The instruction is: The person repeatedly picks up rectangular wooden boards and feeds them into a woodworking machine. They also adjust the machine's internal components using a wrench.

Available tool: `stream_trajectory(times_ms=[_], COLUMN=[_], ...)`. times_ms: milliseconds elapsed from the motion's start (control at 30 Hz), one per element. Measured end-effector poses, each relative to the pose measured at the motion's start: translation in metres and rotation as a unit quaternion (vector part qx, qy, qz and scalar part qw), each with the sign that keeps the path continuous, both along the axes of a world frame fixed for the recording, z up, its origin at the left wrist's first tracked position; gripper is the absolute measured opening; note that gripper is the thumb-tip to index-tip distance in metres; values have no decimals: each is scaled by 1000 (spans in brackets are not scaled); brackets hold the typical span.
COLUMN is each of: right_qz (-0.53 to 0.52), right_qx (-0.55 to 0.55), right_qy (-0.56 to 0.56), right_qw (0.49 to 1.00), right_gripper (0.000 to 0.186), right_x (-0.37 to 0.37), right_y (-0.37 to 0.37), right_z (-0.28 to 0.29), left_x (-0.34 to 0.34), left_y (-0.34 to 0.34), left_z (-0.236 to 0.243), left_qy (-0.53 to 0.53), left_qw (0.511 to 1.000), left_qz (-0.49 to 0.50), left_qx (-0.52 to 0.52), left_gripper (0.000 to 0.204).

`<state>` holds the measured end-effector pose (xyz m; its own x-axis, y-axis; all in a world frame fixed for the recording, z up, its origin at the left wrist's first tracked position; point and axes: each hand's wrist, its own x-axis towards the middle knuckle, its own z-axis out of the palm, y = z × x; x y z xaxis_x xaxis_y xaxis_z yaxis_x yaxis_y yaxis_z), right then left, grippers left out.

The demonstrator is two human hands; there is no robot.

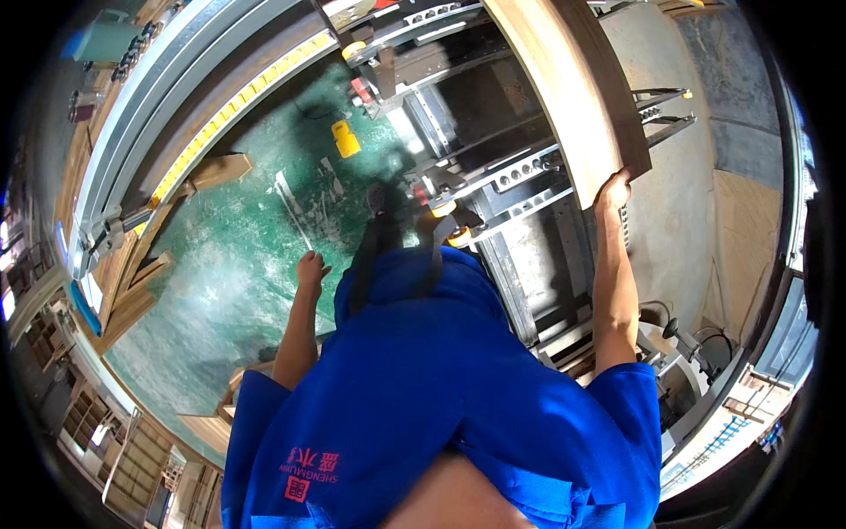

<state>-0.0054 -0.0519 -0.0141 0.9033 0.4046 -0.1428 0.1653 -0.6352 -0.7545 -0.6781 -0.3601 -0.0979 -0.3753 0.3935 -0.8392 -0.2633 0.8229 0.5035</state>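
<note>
One hand's on the wood: the right hand [613, 190] is clamped on the near end of a wooden plank [564, 79], which runs above the right side of a metal machine frame [529, 173]. Pretty sure that grip steadies the end while the frame takes the weight, though I can't tell exactly where they touch. Left hand [312, 268] hangs over the green floor [220, 229], fingers loosely curled, nothing visible in it, probably just out for balance. Plank's got a pale, smooth-looking face with brown grain streaks and a darker side. Frame's rails have round holes. Floor paint looks pretty scuffed.
</note>
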Motion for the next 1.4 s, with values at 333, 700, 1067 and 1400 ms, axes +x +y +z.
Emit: stream_trajectory(times_ms=[333,700,1067,1400], right_qz=[-12,-8,23,163], right_qx=[7,37,4,26], right_qy=[37,48,51,140], right_qw=[999,998,998,976], right_gripper=[80,80,75,84], right_x=[1,-12,-24,29], right_y=[-3,-2,-2,-24], right_z=[-1,9,4,-20], left_x=[26,32,82,111], left_y=[50,13,-56,-196], left_z=[16,2,-5,-41], left_qy=[12,38,22,31], left_qw=[997,999,995,982], left_qz=[-46,-25,91,167], left_qx=[55,14,36,-78], left_gripper=[18,20,27,38])
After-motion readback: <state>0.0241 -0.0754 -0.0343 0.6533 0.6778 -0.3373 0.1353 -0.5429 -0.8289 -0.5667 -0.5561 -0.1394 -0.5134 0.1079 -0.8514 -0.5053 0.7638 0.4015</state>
